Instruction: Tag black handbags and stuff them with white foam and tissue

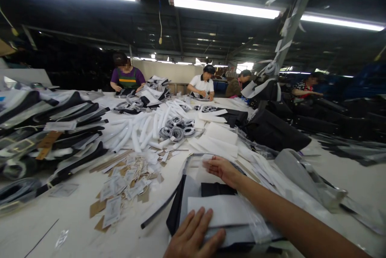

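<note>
We have the black-and-grey bag (176,205) lying flat on the white table (126,244), near edge center, right in front of us. Our left hand (193,236) is palm-down on the white sheet (220,209) over the bag, fingers straight and moderately spread, gripping nothing. Our right hand (224,171) is over the bag's far end, fingers bent and close together at a thin translucent piece (197,163); can't tell if they pinch it or only touch it (blurry there). A dark-tipped strap (158,209) sticks out to the left of the bag. Left of that, we've got a loose heap of tags (120,189), strings mixed in. Beyond the bag: white rolls (135,131), coiled grey cords (176,132) and flat white sheets (218,137). Stacked black-and-clear pieces (69,129) fill the left side, a black bag (274,129) sits farther back on the right. Four people are at work across the table, one in a white shirt (202,85) near center.
</note>
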### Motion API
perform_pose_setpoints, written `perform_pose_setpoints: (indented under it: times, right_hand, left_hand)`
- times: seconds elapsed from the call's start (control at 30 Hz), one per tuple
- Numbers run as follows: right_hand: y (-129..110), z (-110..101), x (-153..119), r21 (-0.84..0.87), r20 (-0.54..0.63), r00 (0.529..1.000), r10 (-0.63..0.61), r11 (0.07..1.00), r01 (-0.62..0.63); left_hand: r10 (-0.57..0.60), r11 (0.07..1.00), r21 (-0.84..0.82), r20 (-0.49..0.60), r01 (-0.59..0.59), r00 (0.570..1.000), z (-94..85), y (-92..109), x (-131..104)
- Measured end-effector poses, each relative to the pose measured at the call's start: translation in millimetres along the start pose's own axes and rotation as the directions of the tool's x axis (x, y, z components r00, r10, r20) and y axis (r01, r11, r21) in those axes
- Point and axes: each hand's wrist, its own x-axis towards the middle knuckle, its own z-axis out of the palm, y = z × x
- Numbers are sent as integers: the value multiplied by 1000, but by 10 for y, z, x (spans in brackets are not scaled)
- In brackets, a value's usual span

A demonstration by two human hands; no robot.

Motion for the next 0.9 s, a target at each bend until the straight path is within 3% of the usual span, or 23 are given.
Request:
perform_pose_setpoints:
  times: [0.13,0.2,0.27,0.3,0.33,0.37,0.43,0.47,0.53,0.63,0.73,0.9]
  right_hand:
    - [-171,55,-425,90,114,985,-128,989,118]
    - [-246,60,-713,27,290,948,-132,991,130]
    - [-297,35,-957,-117,564,826,-27,987,112]
    - [-309,15,-1036,-182,634,773,29,977,113]
    - [-309,-6,-1078,-235,640,767,54,964,128]
    - [-299,-25,-1084,-277,583,812,33,948,160]
    - [-255,-50,-1009,-392,391,912,-124,874,287]
    - [-227,-53,-944,-469,324,920,-220,808,358]
    - [-174,-34,-807,-605,316,887,-336,648,462]
    - [-109,38,-653,-707,408,843,-350,463,534]
    - [-41,113,-564,-741,440,836,-329,392,545]
    - [64,172,-486,-777,414,848,-332,356,519]
  left_hand:
    - [-18,1000,-19,23,19,1000,7,11,-9]
    - [-44,998,-42,37,45,998,24,28,-27]
    - [-81,992,-101,16,82,997,41,48,-46]
    - [-95,987,-130,3,94,996,46,56,-54]
    - [-102,983,-154,0,101,995,46,61,-59]
    - [-104,981,-166,2,103,995,43,63,-62]
    - [-100,982,-157,31,103,995,26,59,-60]
    - [-100,983,-148,45,106,994,15,54,-57]
    - [-96,985,-140,57,103,994,-3,46,-49]
    - [-91,986,-138,50,97,995,-10,48,-39]
    - [-136,979,-147,29,139,990,0,62,-34]
    - [-138,980,-138,51,144,989,3,76,-34]
